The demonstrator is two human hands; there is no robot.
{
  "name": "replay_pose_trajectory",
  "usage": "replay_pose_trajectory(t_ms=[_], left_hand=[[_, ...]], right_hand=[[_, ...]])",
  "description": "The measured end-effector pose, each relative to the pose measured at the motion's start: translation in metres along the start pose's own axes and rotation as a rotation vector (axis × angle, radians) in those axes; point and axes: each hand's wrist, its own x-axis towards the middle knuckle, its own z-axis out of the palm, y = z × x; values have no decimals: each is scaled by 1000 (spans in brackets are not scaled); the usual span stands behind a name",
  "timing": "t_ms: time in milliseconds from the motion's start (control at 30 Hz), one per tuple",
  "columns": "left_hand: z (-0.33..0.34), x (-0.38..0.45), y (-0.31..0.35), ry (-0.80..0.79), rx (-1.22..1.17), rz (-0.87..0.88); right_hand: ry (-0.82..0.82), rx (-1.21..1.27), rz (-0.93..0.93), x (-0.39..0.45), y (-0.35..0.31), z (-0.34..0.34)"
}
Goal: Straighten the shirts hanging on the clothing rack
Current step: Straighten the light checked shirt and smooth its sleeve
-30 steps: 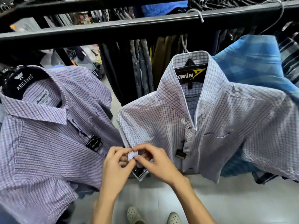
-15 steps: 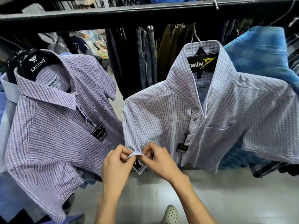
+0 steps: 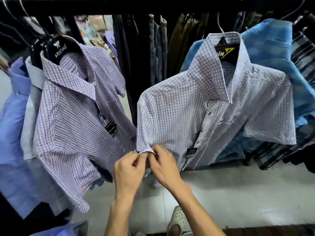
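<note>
A white checked short-sleeved shirt [image 3: 184,113] hangs on a black hanger from the black rack rail [image 3: 153,5] at centre right. Its left sleeve cuff [image 3: 144,150] is folded up at the hem. My left hand [image 3: 129,171] and my right hand [image 3: 163,167] meet there, and both pinch the cuff between thumb and fingers. A purple checked shirt [image 3: 71,120] hangs on an Aristino hanger to the left, tilted, with a black tag on its front.
A blue plaid shirt [image 3: 276,53] hangs behind the white one at the right, with dark striped shirts [image 3: 303,53] beyond. Light blue shirts [image 3: 15,133] hang at far left. Dark trousers [image 3: 153,48] hang behind the rail. My foot in a pale clog [image 3: 178,217] stands on a grey tiled floor.
The view has tilted down and closer, so the rail sits higher in frame. Both hands stay on the sleeve cuff, which has unrolled from a small bunch into a flatter fold.
</note>
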Motion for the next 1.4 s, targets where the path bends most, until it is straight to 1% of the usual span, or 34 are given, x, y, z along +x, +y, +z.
replay_pose_trajectory(t_ms=[33, 67, 133, 200, 267, 333, 433, 500, 533, 633, 700, 767, 800, 933, 967, 1033, 1133, 1200, 1233, 1300, 1333, 1400], left_hand=[[-3, 0, -2, 31, 6, 46], [-6, 0, -5, 58, 8, 93], [-13, -1, -11, 76, -17, 138], [-19, -1, -15, 14, -94, 129], [-23, -3, -17, -68, -181, 104], [-23, -5, -15, -118, -212, 94], [-24, -7, -13, -165, -203, 155], [-26, -9, -11, -231, -198, 250], [-28, -10, -10, -263, -206, 296], [-32, -13, -4, -316, -226, 366], [-33, -14, 1, -313, -205, 346], [-32, -14, 4, -285, -197, 274], [-31, -15, 6, -274, -196, 247], [-31, -19, 7, -260, -193, 225], [-31, -21, 7, -263, -202, 203], [-30, -25, 6, -282, -233, 152], [-30, -26, 6, -251, -259, 170], [-30, -23, 7, -144, -291, 198], [-31, -20, 8, -69, -321, 181], [-35, -10, 6, 89, -380, 66], [-37, -4, 4, 143, -404, -1], [-42, 4, 0, 170, -422, -84]], right_hand=[[-21, -55, -31, -2, -2, 1], [-36, -56, -41, -3, -3, 2], [-68, 36, -25, -7, -2, 4], [-59, 84, -26, -10, 4, 3], [-47, 55, -50, -12, 9, 1], [-18, -5, -59, -15, 9, 2], [124, 17, -1, -24, 11, 7], [226, 130, 77, -33, 6, 8], [252, 255, 137, -36, 1, 7], [249, 699, 341, -42, -8, 5], [264, 874, 469, -40, -4, 9], [288, 971, 601, -42, -2, 13], [282, 991, 622, -44, -2, 15], [219, 1039, 582, -50, -8, 20], [211, 1041, 555, -50, -7, 20], [173, 996, 437, -50, -4, 21], [155, 797, 302, -55, -2, 21], [165, 668, 285, -57, -2, 21], [196, 572, 298, -57, 0, 21], [295, 407, 336, -56, 5, 19], [343, 382, 348, -55, 9, 19], [385, 376, 334, -53, 11, 21]])
